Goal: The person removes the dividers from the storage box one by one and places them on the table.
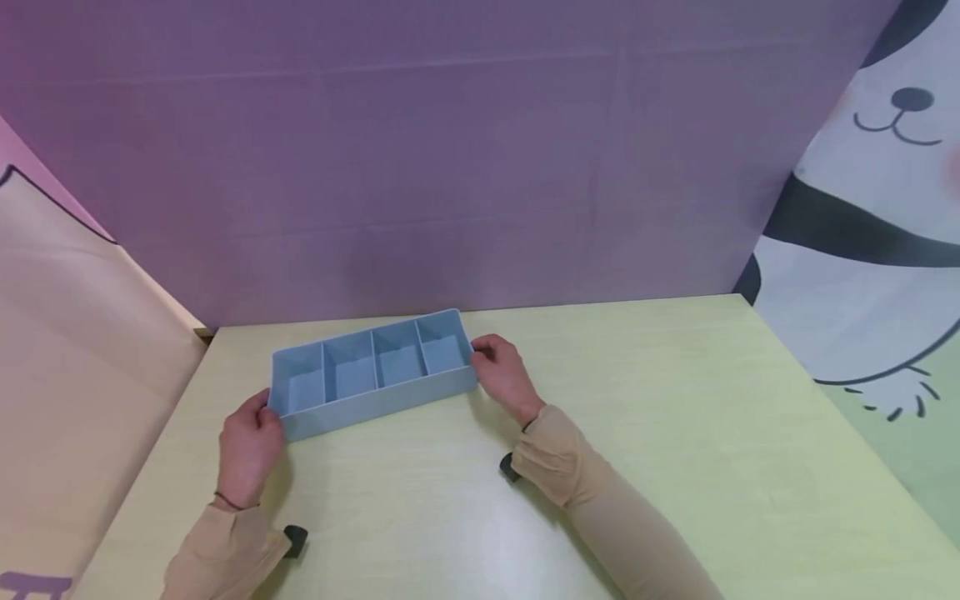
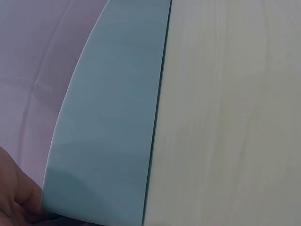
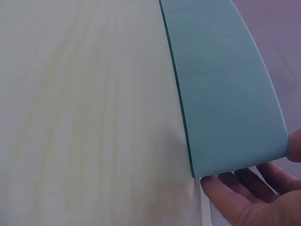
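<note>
A blue tray (image 1: 390, 403) with a row of open-topped compartments, split by thin dividers, lies at a slant near the back of the table, its right end farther back. At its left end my left hand (image 1: 251, 442) grips the near corner, thumb at the rim. My right hand (image 1: 506, 377) holds the opposite short end, thumb by the rim. In the left wrist view the tray's long side wall (image 2: 103, 117) fills the middle, with part of the left hand (image 2: 16, 193) at the lower left. The right wrist view shows the fingers (image 3: 225, 197) against the tray's end wall.
The pale wood-grain table (image 1: 637, 417) runs back to a purple cloth backdrop (image 1: 480, 167). A panda-print sheet (image 1: 885, 308) hangs at the right, and a cream panel (image 1: 82, 367) borders the left. Dark clips (image 1: 296, 542) sit at both sleeve cuffs.
</note>
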The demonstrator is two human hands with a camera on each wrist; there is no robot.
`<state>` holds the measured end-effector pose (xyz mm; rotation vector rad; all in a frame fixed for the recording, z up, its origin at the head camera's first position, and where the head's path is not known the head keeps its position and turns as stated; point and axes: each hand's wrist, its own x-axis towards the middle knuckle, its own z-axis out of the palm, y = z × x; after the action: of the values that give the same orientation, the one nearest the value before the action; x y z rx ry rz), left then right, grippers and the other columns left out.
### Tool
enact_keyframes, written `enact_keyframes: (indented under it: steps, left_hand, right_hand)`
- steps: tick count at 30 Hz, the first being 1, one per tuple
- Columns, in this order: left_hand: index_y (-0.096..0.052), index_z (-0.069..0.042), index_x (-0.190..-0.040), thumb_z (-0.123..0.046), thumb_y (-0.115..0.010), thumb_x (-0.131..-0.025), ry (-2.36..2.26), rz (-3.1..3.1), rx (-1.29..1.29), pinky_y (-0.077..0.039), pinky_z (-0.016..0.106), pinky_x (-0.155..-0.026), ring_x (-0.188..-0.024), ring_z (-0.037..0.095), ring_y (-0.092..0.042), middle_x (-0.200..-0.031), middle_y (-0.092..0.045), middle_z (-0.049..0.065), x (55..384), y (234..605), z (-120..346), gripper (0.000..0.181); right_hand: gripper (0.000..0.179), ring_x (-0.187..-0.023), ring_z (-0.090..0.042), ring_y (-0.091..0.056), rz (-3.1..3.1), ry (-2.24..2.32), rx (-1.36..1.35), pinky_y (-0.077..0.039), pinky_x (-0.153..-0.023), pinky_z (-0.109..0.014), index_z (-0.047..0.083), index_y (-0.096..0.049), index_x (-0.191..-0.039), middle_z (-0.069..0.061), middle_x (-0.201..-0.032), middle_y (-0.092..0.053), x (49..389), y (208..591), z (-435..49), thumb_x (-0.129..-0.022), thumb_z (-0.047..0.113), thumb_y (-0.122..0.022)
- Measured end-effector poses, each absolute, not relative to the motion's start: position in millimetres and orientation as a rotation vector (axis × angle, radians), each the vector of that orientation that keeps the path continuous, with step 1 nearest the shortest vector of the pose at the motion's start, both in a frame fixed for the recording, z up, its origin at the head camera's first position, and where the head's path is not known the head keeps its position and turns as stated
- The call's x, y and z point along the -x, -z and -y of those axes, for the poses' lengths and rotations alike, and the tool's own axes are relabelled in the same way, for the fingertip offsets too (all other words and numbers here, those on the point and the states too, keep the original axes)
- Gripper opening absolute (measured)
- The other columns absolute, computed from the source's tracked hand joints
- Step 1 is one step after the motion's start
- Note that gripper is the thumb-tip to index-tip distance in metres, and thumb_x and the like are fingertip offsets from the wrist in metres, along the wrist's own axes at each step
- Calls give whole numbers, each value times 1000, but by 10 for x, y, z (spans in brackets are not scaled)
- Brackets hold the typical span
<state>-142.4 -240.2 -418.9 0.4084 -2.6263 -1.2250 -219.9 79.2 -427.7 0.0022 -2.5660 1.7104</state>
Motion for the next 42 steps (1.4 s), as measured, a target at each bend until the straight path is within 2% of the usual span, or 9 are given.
enact_keyframes:
  steps: [8, 13, 20, 26, 33, 42]
  left_hand:
    - [-46, 15, -131, -4, -29, -94, 1231, 2617, -392, -41, 49, -80, -105, 42, -50, -129, -48, 36, 1438, 4194, 2372, 45]
    - [-47, 15, -130, -4, -28, -93, 1239, 2599, -383, -41, 49, -81, -106, 41, -50, -129, -48, 36, 1446, 4197, 2356, 46]
    - [-46, 15, -131, -4, -28, -94, 1249, 2606, -379, -41, 45, -76, -104, 40, -50, -130, -48, 35, 1459, 4194, 2325, 46]
    - [-45, 15, -132, -4, -28, -94, 1255, 2613, -372, -41, 45, -77, -103, 40, -50, -130, -47, 35, 1471, 4200, 2300, 46]
    - [-44, 15, -132, -4, -27, -94, 1283, 2609, -377, -40, 51, -87, -107, 40, -48, -132, -46, 35, 1485, 4201, 2279, 46]
    - [-46, 15, -131, -3, -28, -94, 1276, 2606, -366, -40, 48, -83, -104, 39, -49, -130, -48, 35, 1494, 4207, 2259, 45]
  right_hand:
    - [26, -95, -23, -60, 2564, -1727, 16, -49, -83, -36, -4, -62, -111, -13, -103, -64, 2214, 4291, -821, -91, 9, -52]
    - [25, -96, -23, -59, 2559, -1743, 22, -48, -84, -36, -4, -61, -112, -14, -104, -64, 2201, 4276, -835, -91, 8, -52]
    - [25, -95, -23, -60, 2546, -1747, 22, -48, -83, -36, -5, -61, -111, -17, -106, -64, 2194, 4279, -864, -91, 6, -52]
    - [25, -95, -23, -59, 2543, -1757, 22, -48, -84, -36, -5, -60, -112, -17, -105, -64, 2194, 4282, -896, -90, 6, -52]
    - [26, -97, -25, -59, 2556, -1748, 37, -47, -86, -37, -4, -60, -112, -17, -107, -63, 2184, 4254, -920, -90, 7, -51]
    - [26, -98, -25, -59, 2561, -1744, 30, -48, -87, -38, -4, -60, -112, -17, -108, -63, 2181, 4276, -962, -90, 7, -51]
